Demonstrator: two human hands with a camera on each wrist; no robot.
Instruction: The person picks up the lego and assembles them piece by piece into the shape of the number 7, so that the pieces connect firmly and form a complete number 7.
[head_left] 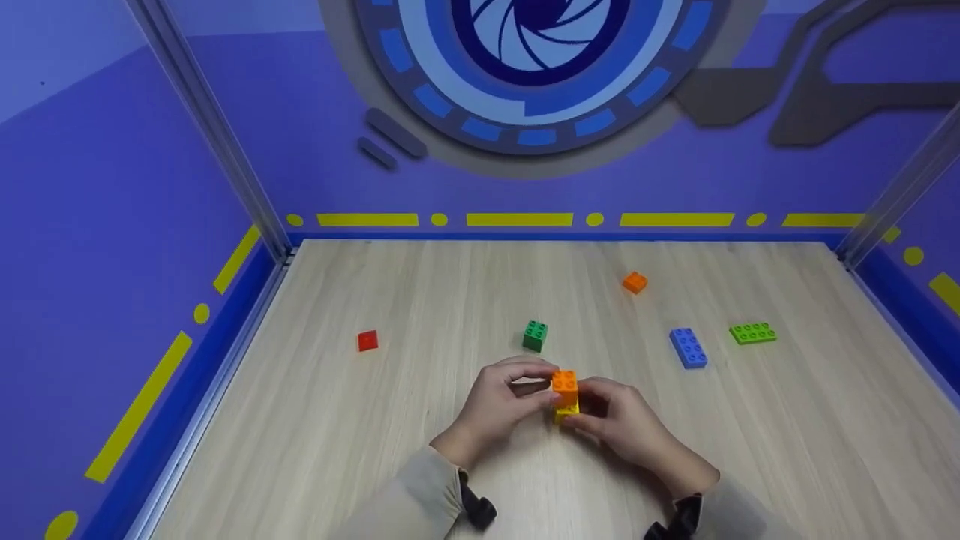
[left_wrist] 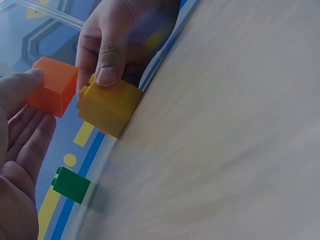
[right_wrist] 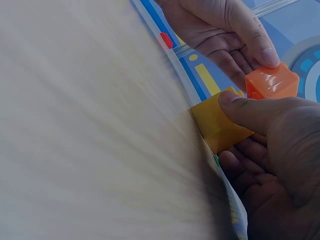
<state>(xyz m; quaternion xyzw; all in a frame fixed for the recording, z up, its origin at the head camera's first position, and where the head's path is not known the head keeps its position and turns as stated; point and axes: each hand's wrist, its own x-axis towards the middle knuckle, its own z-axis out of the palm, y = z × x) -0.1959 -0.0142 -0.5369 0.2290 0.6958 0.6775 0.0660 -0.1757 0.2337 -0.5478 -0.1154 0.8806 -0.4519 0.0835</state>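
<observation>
While clamping one smooth-sided yellow brick (left_wrist: 110, 105) at the wood-grained tabletop (head_left: 300, 450) with the right hand (head_left: 630, 427), pinching one bright orange brick (head_left: 565, 388), square and four-studded, just above it with the left hand (head_left: 491, 405). Beyond, lying separately: one blue brick (head_left: 688, 349), one red brick (head_left: 367, 340), one green brick (head_left: 535, 335), one lime brick (head_left: 753, 333); farthest, one second orange brick (head_left: 635, 283).
</observation>
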